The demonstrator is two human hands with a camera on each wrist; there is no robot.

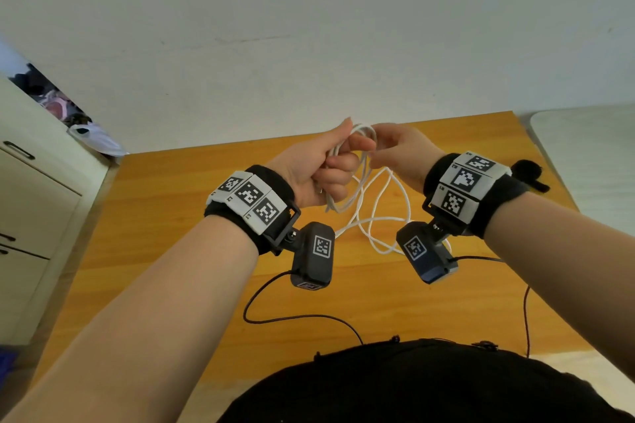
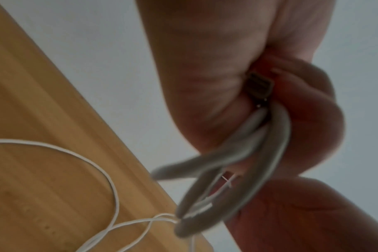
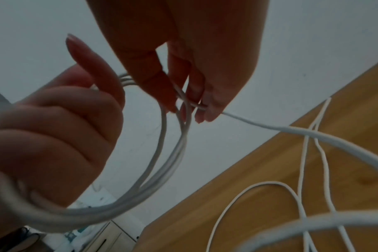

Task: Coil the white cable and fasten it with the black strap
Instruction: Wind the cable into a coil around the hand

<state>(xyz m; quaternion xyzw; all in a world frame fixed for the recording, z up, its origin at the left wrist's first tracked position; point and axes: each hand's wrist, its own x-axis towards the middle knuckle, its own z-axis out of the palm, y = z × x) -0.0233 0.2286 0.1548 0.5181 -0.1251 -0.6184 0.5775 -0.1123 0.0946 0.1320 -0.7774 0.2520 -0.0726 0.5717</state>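
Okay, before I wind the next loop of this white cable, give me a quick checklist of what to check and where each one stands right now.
1. Left hand grips the finished loops of the white cable: ok.
2. Right hand pinches the free strand to feed the next loop: ok.
3. Connector tucked inside the left fist: ok.
4. Slack on the wooden table runs free of knots: cannot tell, strands cross.
5. Black strap within reach: cannot tell, not identifiable in any view.
6. All cable coiled: not ok, several loose loops remain.

White cable [image 1: 364, 178] partly coiled, rest loose on table [image 1: 171, 216].
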